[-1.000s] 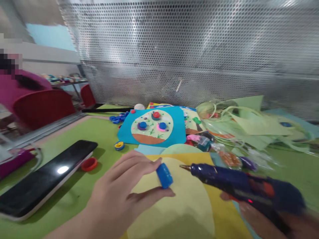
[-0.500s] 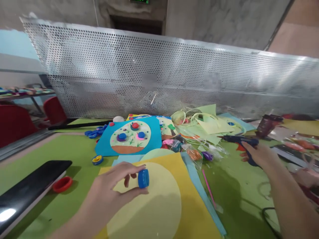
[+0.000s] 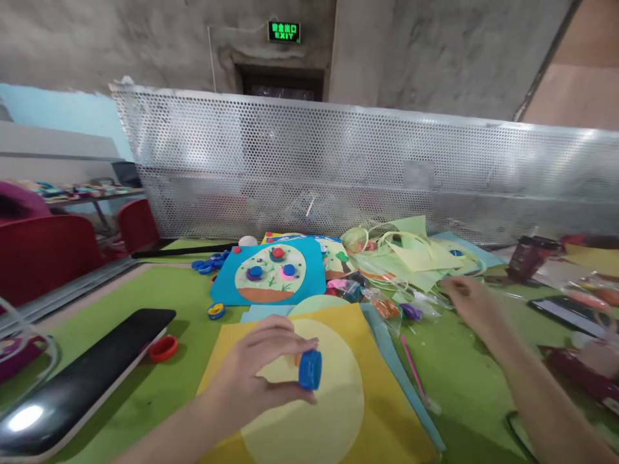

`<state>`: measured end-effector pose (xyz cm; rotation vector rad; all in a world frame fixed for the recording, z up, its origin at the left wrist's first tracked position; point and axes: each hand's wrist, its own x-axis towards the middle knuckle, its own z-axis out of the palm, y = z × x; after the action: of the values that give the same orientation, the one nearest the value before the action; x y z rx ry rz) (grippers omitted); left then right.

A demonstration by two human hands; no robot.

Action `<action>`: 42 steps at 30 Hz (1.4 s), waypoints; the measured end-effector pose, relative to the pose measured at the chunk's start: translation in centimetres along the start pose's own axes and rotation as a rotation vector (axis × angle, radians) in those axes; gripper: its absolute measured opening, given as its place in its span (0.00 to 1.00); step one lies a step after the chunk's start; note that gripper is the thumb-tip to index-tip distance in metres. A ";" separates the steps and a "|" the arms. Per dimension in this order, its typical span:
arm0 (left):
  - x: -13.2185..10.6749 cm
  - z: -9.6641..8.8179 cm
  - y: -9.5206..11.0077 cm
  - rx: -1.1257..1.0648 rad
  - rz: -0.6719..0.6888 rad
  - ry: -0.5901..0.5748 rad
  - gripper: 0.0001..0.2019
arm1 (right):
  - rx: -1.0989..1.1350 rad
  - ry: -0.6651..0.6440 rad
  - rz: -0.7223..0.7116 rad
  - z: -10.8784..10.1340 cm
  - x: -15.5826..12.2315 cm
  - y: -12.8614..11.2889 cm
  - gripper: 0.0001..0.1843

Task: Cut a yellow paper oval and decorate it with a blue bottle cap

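In my left hand [image 3: 264, 364] a blue bottle cap [image 3: 310, 370] is pinched between thumb and fingers, held on its side. It hangs above a pale yellow paper circle [image 3: 333, 412] that lies on a yellow sheet [image 3: 382, 393]. My right hand [image 3: 467, 296] is stretched out to the right over the green table, its fingers curled. What those fingers hold, if anything, is hidden; the glue gun does not show. Behind my left hand lies a blue card [image 3: 313, 264] with a round picture [image 3: 271, 283] bearing red and blue caps.
On the left lie a black oblong case [image 3: 91, 374], a red ring-shaped cap [image 3: 163, 348] and a yellow-and-blue cap [image 3: 216, 312]. Clay packets [image 3: 384, 306] and a pink stick [image 3: 414, 370] lie right of the sheets. A perforated metal screen [image 3: 338, 167] stands behind; a dark cup [image 3: 527, 258] is at right.
The view has tilted up and turned slightly left. My left hand still pinches the blue cap. My right hand held a glue gun before; now the gun is out of sight and the hand has turned.
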<state>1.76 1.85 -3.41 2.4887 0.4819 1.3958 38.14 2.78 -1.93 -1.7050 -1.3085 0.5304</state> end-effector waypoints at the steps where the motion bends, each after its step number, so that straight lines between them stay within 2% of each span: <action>1: 0.1 0.1 0.2 -0.015 0.028 -0.014 0.17 | 0.074 -0.121 -0.017 1.9 -1.1 -1.4 0.15; 4: 0.5 0.3 0.7 -0.042 0.075 -0.054 0.15 | 0.366 -0.646 -0.080 7.7 -4.9 -5.3 0.26; 6: 0.7 0.3 1.0 -0.058 0.089 -0.067 0.15 | 0.511 -0.927 -0.065 10.5 -7.2 -6.9 0.25; 8: 0.7 0.3 1.1 -0.069 0.087 -0.075 0.15 | 0.631 -1.088 -0.009 12.1 -8.6 -7.4 0.26; 10: 0.5 0.1 1.0 -0.069 0.071 -0.087 0.15 | 0.733 -1.157 0.056 12.8 -9.3 -7.1 0.26; 12: 0.2 0.0 0.8 -0.052 0.034 -0.095 0.16 | 0.815 -1.166 0.114 13.1 -9.5 -6.6 0.25; 17: -0.2 -0.2 0.1 0.031 -0.018 -0.108 0.20 | 1.027 -1.150 0.178 13.7 -9.6 -5.8 0.15; 19: -0.2 -0.2 0.0 0.047 -0.017 -0.119 0.23 | 1.043 -1.138 0.181 14.1 -9.7 -5.7 0.15; 22: 0.0 -0.5 0.0 0.069 -0.036 -0.170 0.27 | 1.010 -1.123 0.177 14.2 -9.6 -5.6 0.20; 24: 0.2 -1.1 -0.2 0.125 -0.175 -0.250 0.37 | 0.986 -1.076 0.177 13.9 -9.2 -5.5 0.22; 26: 0.4 -1.9 -0.8 0.222 -0.394 -0.362 0.45 | 0.972 -0.977 0.188 13.4 -8.4 -5.3 0.21; 27: 0.4 -2.2 -1.3 0.274 -0.490 -0.417 0.45 | 0.967 -0.911 0.198 13.2 -8.0 -5.2 0.20; 29: 0.3 -2.7 -2.5 0.348 -0.576 -0.507 0.34 | 0.950 -0.775 0.225 13.0 -7.2 -4.8 0.17; 31: -0.1 -2.6 -3.7 0.378 -0.558 -0.569 0.24 | 0.926 -0.661 0.261 13.2 -6.6 -4.3 0.16; 33: -0.4 -2.1 -4.6 0.381 -0.516 -0.615 0.23 | 0.905 -0.583 0.293 13.5 -6.2 -3.9 0.17; 36: -0.6 -1.2 -5.1 0.379 -0.469 -0.662 0.25 | 0.878 -0.537 0.316 14.2 -6.1 -3.6 0.20; 42: -0.4 -0.6 -4.7 0.331 -0.458 -0.663 0.22 | 0.794 -0.564 0.302 14.5 -6.1 -3.1 0.24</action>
<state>0.31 5.98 -5.15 2.6395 1.0901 0.3069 23.25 2.95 -7.76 -1.0973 -0.9794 1.5583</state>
